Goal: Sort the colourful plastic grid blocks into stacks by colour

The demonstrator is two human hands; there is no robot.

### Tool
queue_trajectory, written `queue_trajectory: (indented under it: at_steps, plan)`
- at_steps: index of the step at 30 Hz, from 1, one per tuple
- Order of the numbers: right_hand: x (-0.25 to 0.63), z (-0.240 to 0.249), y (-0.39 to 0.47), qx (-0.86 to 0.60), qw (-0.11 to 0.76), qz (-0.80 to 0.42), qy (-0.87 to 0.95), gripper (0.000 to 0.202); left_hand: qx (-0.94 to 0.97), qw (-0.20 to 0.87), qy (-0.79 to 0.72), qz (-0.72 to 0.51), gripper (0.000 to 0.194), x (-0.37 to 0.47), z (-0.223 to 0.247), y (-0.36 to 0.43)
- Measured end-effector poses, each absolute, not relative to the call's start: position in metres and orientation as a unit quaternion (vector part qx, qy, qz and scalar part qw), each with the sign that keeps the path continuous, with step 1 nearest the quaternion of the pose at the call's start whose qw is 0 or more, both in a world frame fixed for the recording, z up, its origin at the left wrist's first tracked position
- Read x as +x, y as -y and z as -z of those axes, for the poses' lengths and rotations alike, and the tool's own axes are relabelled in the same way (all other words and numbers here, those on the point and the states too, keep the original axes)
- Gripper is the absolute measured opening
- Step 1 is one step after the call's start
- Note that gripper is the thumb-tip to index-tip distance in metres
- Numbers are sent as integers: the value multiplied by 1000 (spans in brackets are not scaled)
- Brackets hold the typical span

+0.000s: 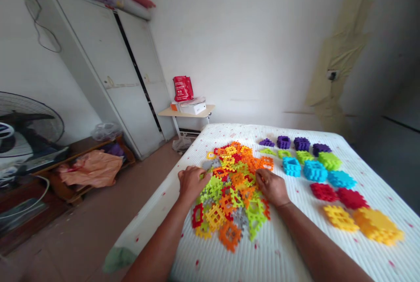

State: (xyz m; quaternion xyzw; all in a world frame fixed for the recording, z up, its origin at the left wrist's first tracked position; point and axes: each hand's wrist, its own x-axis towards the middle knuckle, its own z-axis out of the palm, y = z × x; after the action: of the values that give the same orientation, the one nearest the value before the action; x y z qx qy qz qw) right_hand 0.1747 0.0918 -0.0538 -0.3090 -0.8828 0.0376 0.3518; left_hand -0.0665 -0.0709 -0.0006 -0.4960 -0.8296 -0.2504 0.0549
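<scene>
A loose heap of interlocking plastic building tiles [215, 217] in orange, lime green, yellow, red and grey lies on the white ribbed bed cover. At the heap's left edge is my left hand [193, 182], its fingers curled beside some lime green tiles [213, 188]. My right hand [272, 187] is closed against the right edge, its fingertips just below an orange tile [266, 163]. What either hand grips, if anything, is hidden behind the fingers.
Right of the heap stand sorted stacks: purple [302, 143], lime green [330, 160], blue [315, 170], red [352, 197] and yellow [377, 225]. A small table [166, 111] with a red bag [183, 88] stands behind. Left are a cabinet [95, 50] and a fan [29, 120].
</scene>
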Motion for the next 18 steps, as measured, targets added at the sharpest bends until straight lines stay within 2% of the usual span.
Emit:
queue_trajectory:
  at_steps: [3,8,18]
  plan:
    - [175,53,-91,-311,358,-41,880,29,-492,40,855,157,31,-54,-9,62]
    - [174,50,-91,-321,340,-53,883,27,-487,22,864,126,31,-57,-8,54]
    - [174,51,-92,-326,327,-63,885,27,-484,166,846,148,38,-71,0,56]
